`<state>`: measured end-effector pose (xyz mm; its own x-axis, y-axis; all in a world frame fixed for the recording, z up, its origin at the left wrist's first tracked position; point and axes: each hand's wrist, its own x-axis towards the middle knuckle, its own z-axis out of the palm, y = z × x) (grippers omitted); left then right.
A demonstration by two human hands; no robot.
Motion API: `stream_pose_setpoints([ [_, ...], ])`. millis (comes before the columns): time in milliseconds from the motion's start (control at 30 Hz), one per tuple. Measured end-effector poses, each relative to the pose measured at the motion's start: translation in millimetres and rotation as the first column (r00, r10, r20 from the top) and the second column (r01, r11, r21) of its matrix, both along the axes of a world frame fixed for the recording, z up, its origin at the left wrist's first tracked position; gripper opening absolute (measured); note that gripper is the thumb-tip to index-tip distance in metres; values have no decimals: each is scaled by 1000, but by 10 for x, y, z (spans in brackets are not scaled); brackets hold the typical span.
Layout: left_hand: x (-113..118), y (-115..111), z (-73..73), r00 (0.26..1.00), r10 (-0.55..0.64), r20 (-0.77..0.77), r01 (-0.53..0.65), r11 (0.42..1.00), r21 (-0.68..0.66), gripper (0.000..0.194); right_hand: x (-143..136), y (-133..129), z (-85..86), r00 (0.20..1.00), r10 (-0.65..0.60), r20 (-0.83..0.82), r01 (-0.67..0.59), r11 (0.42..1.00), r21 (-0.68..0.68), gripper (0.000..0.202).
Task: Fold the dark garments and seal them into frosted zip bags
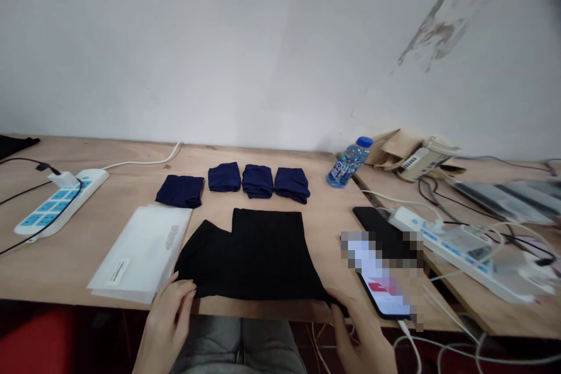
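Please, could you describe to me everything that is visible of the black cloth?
The black cloth looks like soft, matte fabric, lying nearly flat on the table at its front edge. A squarish part points toward the wall, and a slanted flap spreads to the left, with a notch between them. The left hand holds its near left corner; the right hand grips the near right corner, drawn out narrow. No print is visible.

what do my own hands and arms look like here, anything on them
Both the left hand and the right hand are bare, without gloves. No rings or watch show, and no sleeve is in view on either forearm. No markings can be made out.
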<state>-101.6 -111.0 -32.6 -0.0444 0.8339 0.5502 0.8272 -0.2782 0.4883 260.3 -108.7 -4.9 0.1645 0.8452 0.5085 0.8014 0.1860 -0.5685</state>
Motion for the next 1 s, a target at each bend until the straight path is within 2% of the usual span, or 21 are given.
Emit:
stream_pose_setpoints([
  [100,5,114,130,995,49,83,-53,998,44,18,-34,64,226,986,-64,-152,68,997,20,24],
  [233,17,635,386,991,-32,127,32,999,2,23,-24,541,378,960,-49,-277,51,999,0,31],
  [333,22,1138,514,990,-89,106,100,990,-103,27,1,1091,344,946,23,-324,-54,995,-87,35],
  [433,37,1568,535,992,-122,17,123,975,-186,26,-7,1644,226,909,137,-394,-195,975,-110,35],
  [567,65,1910,492,982,-96,-163,54,969,-241,25,-45,2140,75,930,150,-336,-198,974,-112,29],
  [667,138,1974,483,975,-44,-217,-6,974,-226,25,-98,2196,55,956,120,-269,-152,983,-101,25],
  [733,257,1922,478,969,-16,-247,-35,979,-199,30,-176,2087,76,971,86,-225,-107,991,-83,25],
  [800,431,1804,443,961,-39,-273,-4,988,-157,35,-292,1917,81,990,73,-124,-82,994,-72,28],
  [900,684,1578,303,928,-161,-337,121,983,-135,44,-452,1680,-2,978,129,161,-113,988,-105,36],
  [1000,773,1416,116,902,-201,-382,130,970,-203,53,-465,1560,-169,925,154,347,-96,979,-179,44],
])
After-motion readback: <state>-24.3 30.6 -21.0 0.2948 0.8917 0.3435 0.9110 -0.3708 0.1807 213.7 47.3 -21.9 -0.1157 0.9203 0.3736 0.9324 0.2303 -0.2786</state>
